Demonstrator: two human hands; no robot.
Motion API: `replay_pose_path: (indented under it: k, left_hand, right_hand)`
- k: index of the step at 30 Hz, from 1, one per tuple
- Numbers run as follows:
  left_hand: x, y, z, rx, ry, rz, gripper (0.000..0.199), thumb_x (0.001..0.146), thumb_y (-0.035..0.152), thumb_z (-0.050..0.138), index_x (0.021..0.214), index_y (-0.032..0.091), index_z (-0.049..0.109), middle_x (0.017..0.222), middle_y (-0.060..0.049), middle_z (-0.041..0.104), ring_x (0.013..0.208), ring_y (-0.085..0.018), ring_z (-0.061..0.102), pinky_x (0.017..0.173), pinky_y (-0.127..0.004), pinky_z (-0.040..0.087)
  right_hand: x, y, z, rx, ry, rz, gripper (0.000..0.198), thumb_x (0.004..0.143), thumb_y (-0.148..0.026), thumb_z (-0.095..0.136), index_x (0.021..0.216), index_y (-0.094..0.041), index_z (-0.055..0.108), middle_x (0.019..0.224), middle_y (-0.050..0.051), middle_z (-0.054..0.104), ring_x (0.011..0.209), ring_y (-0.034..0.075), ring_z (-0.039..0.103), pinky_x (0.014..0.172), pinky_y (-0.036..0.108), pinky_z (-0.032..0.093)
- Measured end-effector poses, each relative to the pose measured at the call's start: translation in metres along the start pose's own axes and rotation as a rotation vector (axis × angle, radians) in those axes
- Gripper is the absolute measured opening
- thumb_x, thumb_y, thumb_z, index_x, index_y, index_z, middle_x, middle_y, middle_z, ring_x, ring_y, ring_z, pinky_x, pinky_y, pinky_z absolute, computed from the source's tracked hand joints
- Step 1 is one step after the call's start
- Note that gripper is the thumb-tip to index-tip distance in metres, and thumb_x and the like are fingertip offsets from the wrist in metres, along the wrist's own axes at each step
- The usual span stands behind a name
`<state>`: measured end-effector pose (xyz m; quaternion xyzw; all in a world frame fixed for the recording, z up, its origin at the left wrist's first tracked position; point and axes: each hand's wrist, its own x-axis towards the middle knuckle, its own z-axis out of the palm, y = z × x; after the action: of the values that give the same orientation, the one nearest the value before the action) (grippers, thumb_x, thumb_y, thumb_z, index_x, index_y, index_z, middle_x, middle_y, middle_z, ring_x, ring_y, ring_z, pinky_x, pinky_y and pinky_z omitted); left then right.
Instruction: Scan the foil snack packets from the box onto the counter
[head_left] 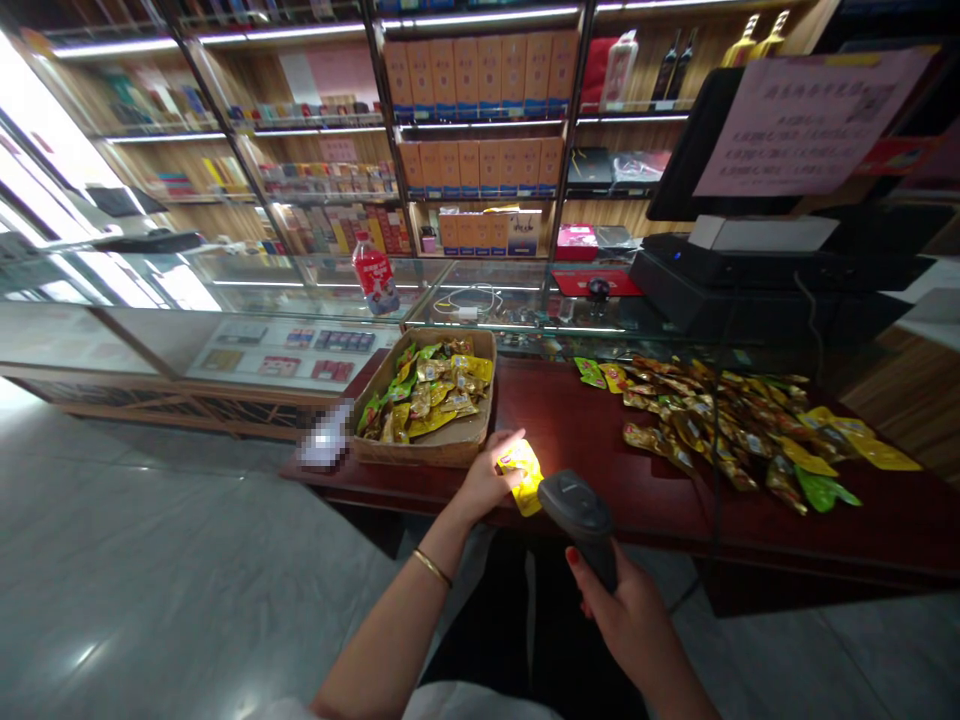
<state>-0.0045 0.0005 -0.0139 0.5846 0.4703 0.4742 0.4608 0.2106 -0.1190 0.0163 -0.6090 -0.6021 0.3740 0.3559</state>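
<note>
My left hand holds a small yellow snack packet at the table's front edge, fingers on its left side. A bright light from the scanner falls on the packet and fingertips. Wrapped round the handle of a black barcode scanner is my right hand, its head pointing at the packet from the right. Behind my left hand stands a cardboard box with gold, yellow and green packets in it. A loose pile of similar packets lies to the right on the dark red table.
A glass counter runs behind the table, with a red drink bottle on it. At the right stand a monitor and black till equipment. A cable hangs across the pile. Stocked shelves line the wall.
</note>
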Motion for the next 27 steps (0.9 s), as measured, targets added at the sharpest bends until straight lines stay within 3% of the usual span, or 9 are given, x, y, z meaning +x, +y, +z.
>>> replay_pose_path:
  k: [8, 11, 15, 18, 23, 27]
  left_hand:
    - [0.002, -0.007, -0.003, -0.055, -0.047, 0.041, 0.067, 0.076, 0.023, 0.075, 0.141, 0.021, 0.061, 0.145, -0.011, 0.047, 0.132, -0.027, 0.052, 0.112, -0.035, 0.042]
    - [0.002, -0.008, -0.001, -0.049, -0.054, 0.083, 0.062, 0.079, 0.026, 0.075, 0.140, 0.022, 0.063, 0.140, -0.011, 0.052, 0.128, -0.026, 0.056, 0.111, -0.037, 0.043]
    - [0.007, -0.009, 0.007, 0.095, -0.003, 0.073, 0.034, 0.077, 0.025, 0.077, 0.111, 0.022, 0.080, 0.119, -0.010, 0.066, 0.114, -0.024, 0.063, 0.107, -0.037, 0.047]
    - [0.020, -0.007, 0.019, 0.095, 0.081, -0.010, 0.030, 0.070, 0.025, 0.084, 0.099, 0.020, 0.083, 0.108, -0.009, 0.071, 0.103, -0.022, 0.067, 0.098, -0.034, 0.053]
    - [0.073, 0.005, 0.066, -0.334, 0.192, -0.248, 0.060, 0.071, 0.024, 0.086, 0.128, 0.015, 0.071, 0.107, -0.011, 0.077, 0.091, -0.021, 0.073, 0.091, -0.035, 0.057]
    - [0.139, 0.023, 0.134, -0.400, 0.270, -0.133, 0.066, 0.069, 0.017, 0.084, 0.133, 0.012, 0.066, 0.124, -0.015, 0.073, 0.110, -0.023, 0.070, 0.105, -0.035, 0.050]
  right_hand:
    - [0.003, -0.003, 0.000, -0.010, -0.034, -0.004, 0.054, 0.092, -0.065, 0.053, 0.115, -0.019, 0.071, 0.058, 0.000, 0.069, 0.048, 0.022, 0.066, 0.050, 0.028, 0.050]
    - [0.003, -0.006, -0.001, 0.008, -0.021, -0.006, 0.057, 0.090, -0.066, 0.055, 0.118, -0.018, 0.071, 0.055, -0.001, 0.067, 0.048, 0.022, 0.066, 0.052, 0.028, 0.052]
    - [0.000, -0.001, -0.006, 0.070, 0.038, 0.009, 0.058, 0.088, -0.066, 0.058, 0.118, -0.018, 0.071, 0.064, 0.002, 0.072, 0.051, 0.022, 0.067, 0.052, 0.028, 0.054]
    - [-0.006, 0.012, -0.013, 0.105, 0.101, 0.038, 0.057, 0.087, -0.066, 0.059, 0.115, -0.019, 0.072, 0.072, 0.004, 0.076, 0.052, 0.021, 0.067, 0.052, 0.028, 0.054]
    - [-0.015, 0.032, -0.029, 0.135, 0.200, 0.111, 0.051, 0.086, -0.068, 0.058, 0.096, -0.020, 0.072, 0.052, -0.002, 0.063, 0.048, 0.021, 0.063, 0.050, 0.027, 0.052]
    - [-0.016, 0.043, -0.038, 0.163, 0.301, 0.136, 0.055, 0.081, -0.074, 0.059, 0.090, -0.021, 0.073, 0.061, 0.002, 0.071, 0.055, 0.022, 0.067, 0.057, 0.027, 0.054]
